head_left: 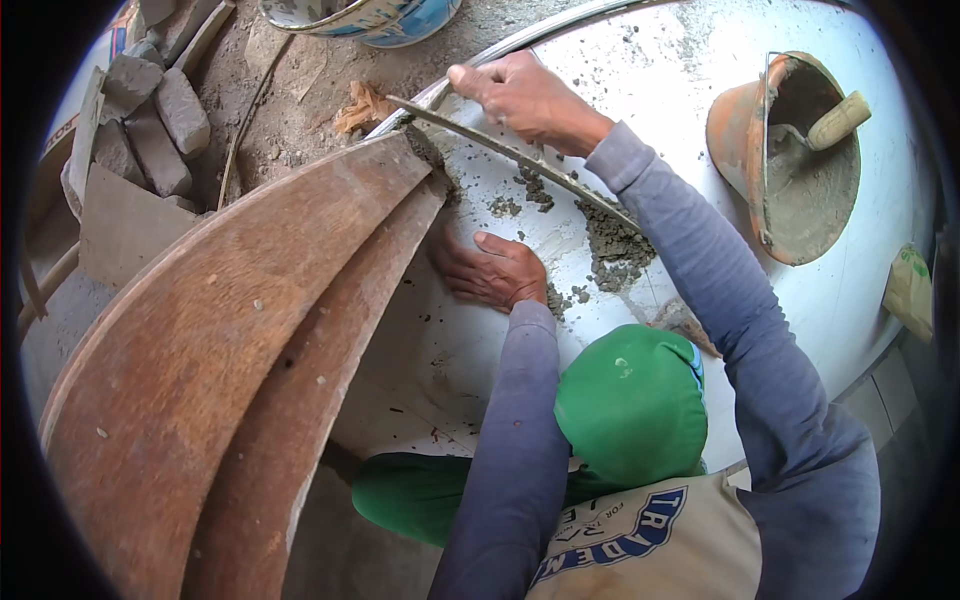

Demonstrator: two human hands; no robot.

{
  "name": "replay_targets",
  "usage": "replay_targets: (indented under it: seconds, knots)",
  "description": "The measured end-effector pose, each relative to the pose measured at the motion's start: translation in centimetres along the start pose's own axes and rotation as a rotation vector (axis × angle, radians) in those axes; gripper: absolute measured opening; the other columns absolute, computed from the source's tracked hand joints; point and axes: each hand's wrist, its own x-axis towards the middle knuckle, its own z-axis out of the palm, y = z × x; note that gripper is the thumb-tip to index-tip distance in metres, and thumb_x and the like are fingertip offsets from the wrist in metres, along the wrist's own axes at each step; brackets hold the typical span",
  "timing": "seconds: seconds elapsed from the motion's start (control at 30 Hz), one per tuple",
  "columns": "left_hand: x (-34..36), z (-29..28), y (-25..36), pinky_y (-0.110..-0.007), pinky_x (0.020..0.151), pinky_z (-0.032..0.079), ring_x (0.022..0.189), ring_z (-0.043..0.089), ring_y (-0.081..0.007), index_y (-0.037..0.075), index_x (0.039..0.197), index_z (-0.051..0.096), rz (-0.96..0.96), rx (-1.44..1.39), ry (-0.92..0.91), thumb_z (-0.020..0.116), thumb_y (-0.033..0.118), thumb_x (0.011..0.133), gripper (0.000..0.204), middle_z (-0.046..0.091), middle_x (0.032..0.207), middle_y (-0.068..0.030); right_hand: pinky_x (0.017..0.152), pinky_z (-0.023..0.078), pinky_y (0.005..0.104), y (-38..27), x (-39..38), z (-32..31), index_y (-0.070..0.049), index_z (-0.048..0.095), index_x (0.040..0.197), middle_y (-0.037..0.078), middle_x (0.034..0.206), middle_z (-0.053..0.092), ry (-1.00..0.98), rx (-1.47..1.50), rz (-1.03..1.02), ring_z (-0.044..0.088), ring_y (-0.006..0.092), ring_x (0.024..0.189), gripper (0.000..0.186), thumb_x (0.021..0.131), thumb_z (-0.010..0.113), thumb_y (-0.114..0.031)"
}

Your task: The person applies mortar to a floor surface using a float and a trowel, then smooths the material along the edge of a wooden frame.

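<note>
My right hand (532, 100) is closed around a long, thin flat-bladed tool (510, 150), seen nearly edge-on. The grip itself is hidden beneath the fingers. The tool slants over a white surface (700, 60), its lower right end beside grey mortar (615, 245). My left hand (490, 272) lies palm down on that surface, thumb apart from the slightly blurred fingers. Its fingertips are close to the end of a curved reddish-brown panel (250, 300) with a stepped edge. Mortar clings to the panel's far end, and crumbs of it lie between my hands.
An orange bucket (730, 150) at the right holds grey mortar and a wooden-handled tool (840, 120). Broken tile and stone pieces (160, 140) are piled at far left. A blue-white bucket (410, 25) stands at the back. My green-trousered knee (632, 405) is near my right forearm.
</note>
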Motion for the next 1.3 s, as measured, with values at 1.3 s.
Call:
replay_targets:
  seconds: [1.3]
  knots:
    - [-0.3,1.2,-2.2,-0.059,0.116,0.041,0.146,0.053,-0.0403,0.011,0.148,0.057,0.233,-0.209,0.210,0.041,0.032,0.116,0.042,0.054,0.156,-0.0190,0.044,0.047,0.0229,1.7,-6.9,7.2,-0.005,0.060,0.098,0.001,0.076,0.057,0.115,0.800,0.030,0.051,0.0050,0.055,0.051,0.110,0.064,-0.055]
